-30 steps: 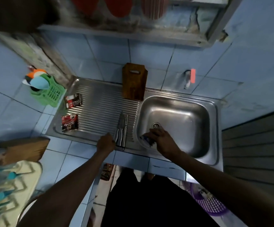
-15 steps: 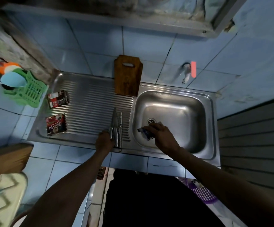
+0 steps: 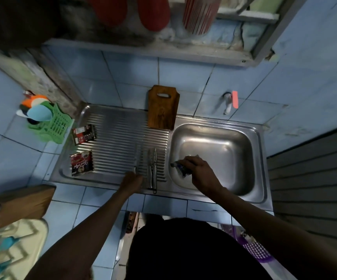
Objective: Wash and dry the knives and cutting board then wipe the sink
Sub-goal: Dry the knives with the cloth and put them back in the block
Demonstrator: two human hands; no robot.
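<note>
Here, left hand [image 3: 132,181] grip curled round a knife [image 3: 135,158]; right hand [image 3: 199,170] pinching a sachet [image 3: 180,167].

The sink [image 3: 216,156] in front of me is silver steel, its draining board [image 3: 119,142] ridged in fine parallel lines. My knives [image 3: 152,170] are plain grey metal. The cutting board [image 3: 163,108] is dark brown wood with visible grain. My right hand [image 3: 198,170] holds a cloth [image 3: 180,168] of dark blue and white. Two sachets [image 3: 82,148] are red, black and white. The basket [image 3: 54,125] is green lattice; the wall tiles [image 3: 135,77] are pale blue. The tap handle [image 3: 234,99] is coral pink.
</note>
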